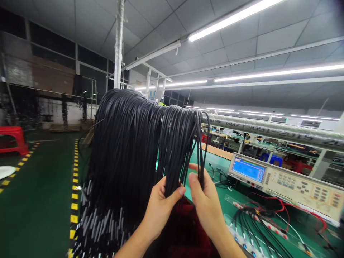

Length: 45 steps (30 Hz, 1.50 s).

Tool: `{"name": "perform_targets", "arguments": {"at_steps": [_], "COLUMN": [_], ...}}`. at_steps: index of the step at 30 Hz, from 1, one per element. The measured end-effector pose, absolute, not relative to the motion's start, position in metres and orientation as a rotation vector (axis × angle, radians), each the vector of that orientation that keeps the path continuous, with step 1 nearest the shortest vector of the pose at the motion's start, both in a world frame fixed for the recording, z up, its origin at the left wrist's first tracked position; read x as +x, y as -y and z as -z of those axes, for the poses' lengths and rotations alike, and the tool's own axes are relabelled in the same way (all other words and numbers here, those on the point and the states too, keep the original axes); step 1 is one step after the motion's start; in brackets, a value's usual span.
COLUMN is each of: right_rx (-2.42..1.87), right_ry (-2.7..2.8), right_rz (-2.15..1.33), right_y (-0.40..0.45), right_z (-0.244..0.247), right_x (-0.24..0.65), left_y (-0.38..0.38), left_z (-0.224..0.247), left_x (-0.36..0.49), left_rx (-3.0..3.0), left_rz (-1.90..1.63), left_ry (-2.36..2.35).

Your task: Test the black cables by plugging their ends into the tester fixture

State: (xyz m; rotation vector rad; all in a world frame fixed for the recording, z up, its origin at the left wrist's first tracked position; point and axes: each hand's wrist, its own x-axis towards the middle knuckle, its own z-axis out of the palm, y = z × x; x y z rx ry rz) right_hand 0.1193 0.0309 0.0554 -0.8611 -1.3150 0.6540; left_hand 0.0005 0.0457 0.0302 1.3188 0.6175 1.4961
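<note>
Black cables [123, 143]: draped in a dense row over a plastic-wrapped pipe [268, 129], looped at the top, with pale tips [104, 222] hanging free at lower left. Beyond and to the right, a green counter [219, 163], with a bench instrument [285, 179] toward its far edge and wired connectors [243, 243] nearer its front edge. Exact clearance between hanging cables and left counter edge: cannot tell.

Left hand [161, 206]: closed around a cable bundle [173, 165], thumb across the front, fingers curled behind. Right hand [205, 199]: pinching a few separate strands [201, 154] between thumb and fingers, just beside the left, with a narrow gap between. Both grips well below the pipe.

Handling, as judged: light per strand, noticeably heavier as a gathered bundle. Flexible but springy; likely to hold a curve at the bend and fan out on release. Smooth jacket, prone to sliding under a loose grip. Not fragile along the length; more care due at the tips. Take hold below the bend, on the straight run, with thumb opposed to fingers. Keep strands parallel, draw gently, and avoid sharp kinks or snagging against neighbouring loops.
</note>
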Motion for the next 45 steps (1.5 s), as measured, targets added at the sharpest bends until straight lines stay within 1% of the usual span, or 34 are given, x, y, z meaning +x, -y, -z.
{"name": "perform_targets", "arguments": {"at_steps": [3, 8, 10, 13, 15, 19, 23, 26, 31, 36, 38, 40, 43, 45], "right_rx": [-0.890, -0.896, -0.834, -0.740, -0.749, -0.832, -0.904, -0.900, -0.996, -1.064, -1.062, -0.987, -0.861, -0.863], "right_ry": [1.357, 1.208, 1.195, 1.222, 1.249, 1.375, 1.359, 1.329, 1.396, 1.402, 1.342, 1.324, 1.359, 1.357], "right_rz": [-0.678, -0.530, -0.612, -0.864, -0.937, -0.813, -0.716, -0.681, -0.487, -0.323, -0.366, -0.481, -0.651, -0.718], "right_y": [-0.030, -0.036, -0.038, -0.037, -0.035, -0.029, -0.028, -0.029, -0.029, -0.036, -0.037, -0.037, -0.035, -0.034], "right_z": [-0.062, -0.054, -0.049, -0.046, -0.049, -0.058, -0.062, -0.062, -0.062, -0.055, -0.053, -0.054, -0.062, -0.070], "right_x": [0.114, 0.126, 0.130, 0.129, 0.124, 0.113, 0.107, 0.106, 0.107, 0.121, 0.126, 0.126, 0.117, 0.108], "left_y": [-0.044, -0.041, -0.041, -0.043, -0.044, -0.045, -0.043, -0.043, -0.042, -0.042, -0.041, -0.041, -0.040, -0.041], "left_z": [-0.031, -0.032, -0.032, -0.034, -0.036, -0.039, -0.041, -0.042, -0.040, -0.038, -0.038, -0.038, -0.037, -0.037], "left_x": [-0.001, -0.013, -0.017, -0.018, -0.015, -0.006, -0.003, -0.003, -0.005, -0.007, -0.007, -0.007, -0.005, -0.004], "left_rx": [1.317, 1.280, 1.278, 1.308, 1.322, 1.276, 1.242, 1.240, 1.265, 1.249, 1.245, 1.242, 1.232, 1.241], "left_rz": [-1.481, -1.477, -1.459, -1.452, -1.470, -1.517, -1.556, -1.552, -1.518, -1.539, -1.554, -1.553, -1.525, -1.514], "left_ry": [-0.569, -0.619, -0.615, -0.644, -0.680, -0.638, -0.639, -0.609, -0.554, -0.657, -0.707, -0.706, -0.647, -0.615]}}
